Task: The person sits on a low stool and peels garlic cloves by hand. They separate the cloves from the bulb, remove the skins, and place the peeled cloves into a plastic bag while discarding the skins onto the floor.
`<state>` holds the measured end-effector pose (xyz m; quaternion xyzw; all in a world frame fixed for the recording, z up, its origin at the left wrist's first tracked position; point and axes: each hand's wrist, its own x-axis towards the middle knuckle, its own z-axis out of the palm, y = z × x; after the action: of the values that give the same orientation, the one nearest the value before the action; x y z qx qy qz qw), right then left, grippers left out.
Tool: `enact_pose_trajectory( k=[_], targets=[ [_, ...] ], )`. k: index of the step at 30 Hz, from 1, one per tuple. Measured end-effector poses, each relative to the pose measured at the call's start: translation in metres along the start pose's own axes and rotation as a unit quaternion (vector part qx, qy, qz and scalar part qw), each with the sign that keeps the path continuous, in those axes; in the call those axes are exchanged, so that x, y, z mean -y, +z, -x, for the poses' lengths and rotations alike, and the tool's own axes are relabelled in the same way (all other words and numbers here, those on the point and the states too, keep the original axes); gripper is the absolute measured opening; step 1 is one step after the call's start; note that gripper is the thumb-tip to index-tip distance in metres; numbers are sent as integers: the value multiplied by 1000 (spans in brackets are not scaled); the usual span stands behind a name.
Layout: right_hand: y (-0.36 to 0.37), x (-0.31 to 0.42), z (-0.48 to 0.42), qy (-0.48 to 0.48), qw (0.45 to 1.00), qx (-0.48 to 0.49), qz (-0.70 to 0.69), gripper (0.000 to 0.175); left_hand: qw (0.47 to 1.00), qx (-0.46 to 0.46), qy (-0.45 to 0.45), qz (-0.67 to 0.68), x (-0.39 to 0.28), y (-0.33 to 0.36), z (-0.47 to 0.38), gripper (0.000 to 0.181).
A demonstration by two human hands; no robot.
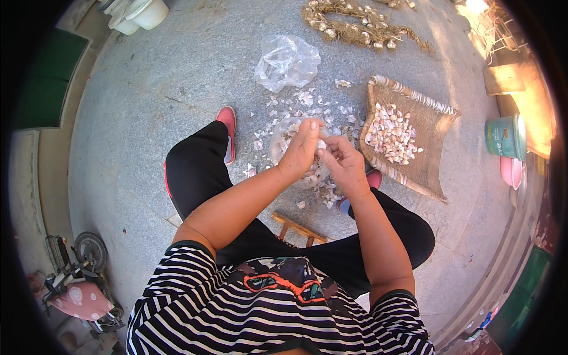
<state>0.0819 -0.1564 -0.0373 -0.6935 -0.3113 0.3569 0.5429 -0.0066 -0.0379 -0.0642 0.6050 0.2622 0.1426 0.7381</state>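
My left hand (300, 148) and my right hand (345, 163) meet between my knees, with the fingers of both closed around a whitish piece of garlic (321, 144). The fingers hide most of that piece. Beneath them is a translucent plastic container or bag (276, 148) holding garlic and husks, partly covered by my hands. Papery garlic skins (305, 97) are scattered on the paving around it. To the right, a woven scoop-shaped basket (428, 128) with a wrapped rim carries a heap of separated garlic cloves (392, 134).
A crumpled clear plastic bag (287, 62) lies ahead, with braided garlic bulbs (350, 26) beyond. A wooden stool (299, 227) is under me. White buckets (145, 13) stand far left, a teal bucket (506, 136) at right. A parked two-wheeler (80, 297) is at lower left.
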Motion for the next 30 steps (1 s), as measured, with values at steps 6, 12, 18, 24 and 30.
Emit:
enact_pose_trajectory(
  k=[6,12,18,24,30],
  targets=[
    [13,5,-3,-70,993,-91,38,20,996,8,-45,70,-6,2,0,38],
    [6,11,-5,-147,944,-190,226,24,965,41,-61,253,3,3,-1,24],
    [5,8,-5,-227,933,-138,243,28,939,69,-70,331,-4,-4,-3,23],
    [-1,-3,-8,-129,977,-146,92,26,955,58,-59,284,-9,-3,-1,28],
    [-9,1,-12,-136,975,-112,136,30,972,47,-54,222,-13,-3,1,24]
  ],
)
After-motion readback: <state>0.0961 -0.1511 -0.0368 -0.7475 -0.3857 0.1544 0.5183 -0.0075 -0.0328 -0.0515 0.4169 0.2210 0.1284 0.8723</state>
